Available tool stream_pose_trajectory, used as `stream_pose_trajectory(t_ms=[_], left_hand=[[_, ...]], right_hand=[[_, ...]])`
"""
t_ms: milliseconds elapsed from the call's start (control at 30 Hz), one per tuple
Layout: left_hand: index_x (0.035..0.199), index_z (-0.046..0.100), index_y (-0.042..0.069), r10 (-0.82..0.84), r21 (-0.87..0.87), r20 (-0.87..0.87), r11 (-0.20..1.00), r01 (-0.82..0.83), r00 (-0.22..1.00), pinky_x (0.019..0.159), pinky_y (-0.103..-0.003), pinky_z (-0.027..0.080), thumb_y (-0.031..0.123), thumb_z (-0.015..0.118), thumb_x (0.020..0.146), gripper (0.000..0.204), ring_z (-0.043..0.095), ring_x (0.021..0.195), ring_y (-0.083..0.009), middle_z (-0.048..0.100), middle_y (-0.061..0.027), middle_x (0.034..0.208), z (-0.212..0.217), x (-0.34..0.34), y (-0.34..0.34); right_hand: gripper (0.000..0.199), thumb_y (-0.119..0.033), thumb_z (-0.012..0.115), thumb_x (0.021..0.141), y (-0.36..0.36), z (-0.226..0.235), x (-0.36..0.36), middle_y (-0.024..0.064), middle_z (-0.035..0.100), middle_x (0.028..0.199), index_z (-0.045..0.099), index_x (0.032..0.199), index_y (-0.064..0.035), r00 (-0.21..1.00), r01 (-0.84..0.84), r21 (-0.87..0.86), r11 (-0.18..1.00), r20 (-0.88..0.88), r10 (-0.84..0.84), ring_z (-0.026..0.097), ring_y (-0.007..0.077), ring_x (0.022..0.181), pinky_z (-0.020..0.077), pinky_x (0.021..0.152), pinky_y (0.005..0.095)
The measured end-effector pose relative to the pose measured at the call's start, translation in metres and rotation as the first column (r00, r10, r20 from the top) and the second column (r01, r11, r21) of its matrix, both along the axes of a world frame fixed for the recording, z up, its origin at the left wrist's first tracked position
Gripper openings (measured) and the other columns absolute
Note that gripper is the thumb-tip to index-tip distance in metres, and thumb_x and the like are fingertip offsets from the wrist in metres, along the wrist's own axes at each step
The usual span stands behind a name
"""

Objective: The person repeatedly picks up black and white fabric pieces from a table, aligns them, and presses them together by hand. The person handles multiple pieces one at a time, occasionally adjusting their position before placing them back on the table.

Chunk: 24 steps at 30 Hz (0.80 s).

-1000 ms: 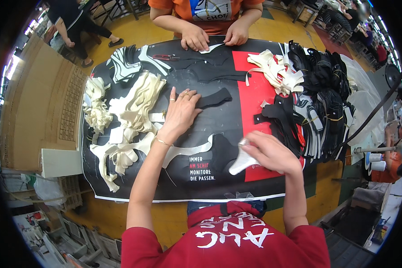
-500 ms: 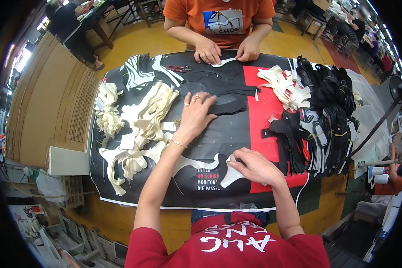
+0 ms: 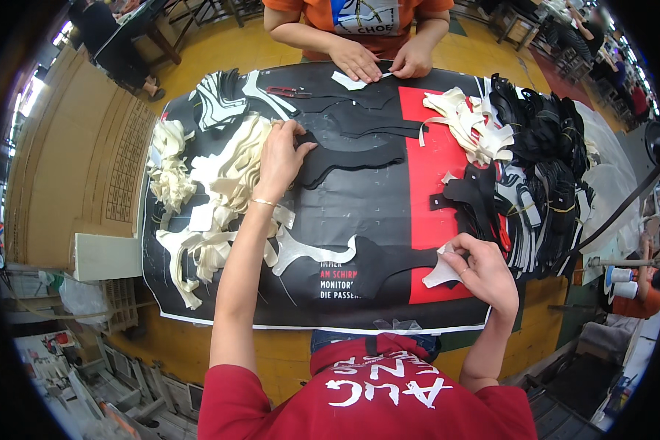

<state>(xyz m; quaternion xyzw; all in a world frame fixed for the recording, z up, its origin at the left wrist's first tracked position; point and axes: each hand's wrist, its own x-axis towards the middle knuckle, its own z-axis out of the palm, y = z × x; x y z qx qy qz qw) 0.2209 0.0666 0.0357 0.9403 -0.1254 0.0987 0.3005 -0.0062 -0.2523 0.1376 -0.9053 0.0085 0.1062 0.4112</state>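
Hands first: our left hand [image 3: 280, 160] rests spread, fingers apart, at the edge of the cream cut pieces [image 3: 227, 176] and touches the tip of a long black cut piece [image 3: 356, 155] at about 11 o'clock on the worktop [image 3: 418, 183]. Our right hand [image 3: 484, 273] is pinched shut on a small white cut piece [image 3: 443, 274] down at 4 o'clock, holding it right at the end of another black cut piece [image 3: 385, 265] lying near our edge. Just left of that sits a white curved piece [image 3: 308, 253], flat and untouched.

As for progress, we'd guess we're somewhere in the middle. A thick stack of black parts [image 3: 543, 169] is banked up at 2 to 3 o'clock, with white strips [image 3: 466, 125] lying loose beside it. But the cream heap at 9 to 10 o'clock looks far from used up, and only a few black shapes lie single in the middle, so plenty seems left.

Across at 12 o'clock a co-worker's hands [image 3: 381, 60] are close together on a white scrap, with red-handled scissors [image 3: 290, 92] just beside them.
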Motion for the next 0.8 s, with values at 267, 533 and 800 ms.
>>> stream_pose_trajectory(t_ms=[267, 533, 800], left_hand=[[0.093, 0.068, 0.004, -0.071, 0.124, 0.302, 0.992, 0.035, 0.951, 0.073, -0.041, 0.05, 0.018, 0.074, 0.088, 0.016, 0.065, 0.08, -0.0302, 0.066, -0.0082, 0.091, 0.0, -0.008, 0.006], [0.098, 0.066, 0.003, -0.142, 0.043, 0.326, 0.99, 0.135, 0.935, 0.074, -0.039, 0.052, 0.014, 0.076, 0.087, 0.019, 0.067, 0.082, -0.029, 0.068, -0.009, 0.096, 0.002, -0.016, 0.002], [0.094, 0.072, 0.003, -0.16, 0.06, 0.144, 0.987, 0.153, 0.977, 0.071, -0.037, 0.053, 0.021, 0.079, 0.085, 0.021, 0.069, 0.076, -0.0284, 0.072, -0.0118, 0.085, 0.003, -0.008, 0.004]], right_hand=[[0.017, -0.012, 0.069, 0.095, -0.007, -0.003, -0.009, 0.0084, 0.063, 0.071, 0.066, 0.098, 0.0041, 0.997, 0.073, 0.026, 0.997, -0.006, -0.072, 0.046, 0.0096, 0.052, 0.0365, 0.05, 0.0287], [0.02, -0.017, 0.069, 0.095, -0.009, -0.001, -0.009, 0.0128, 0.068, 0.075, 0.066, 0.097, 0.0024, 0.994, 0.097, -0.021, 0.995, -0.044, -0.098, 0.055, 0.0189, 0.053, 0.0436, 0.055, 0.0335], [0.021, -0.019, 0.069, 0.096, -0.009, -0.006, -0.015, 0.0136, 0.068, 0.076, 0.066, 0.098, 0.0022, 0.992, 0.122, -0.021, 0.992, -0.034, -0.123, 0.055, 0.0194, 0.053, 0.0435, 0.055, 0.0341]])
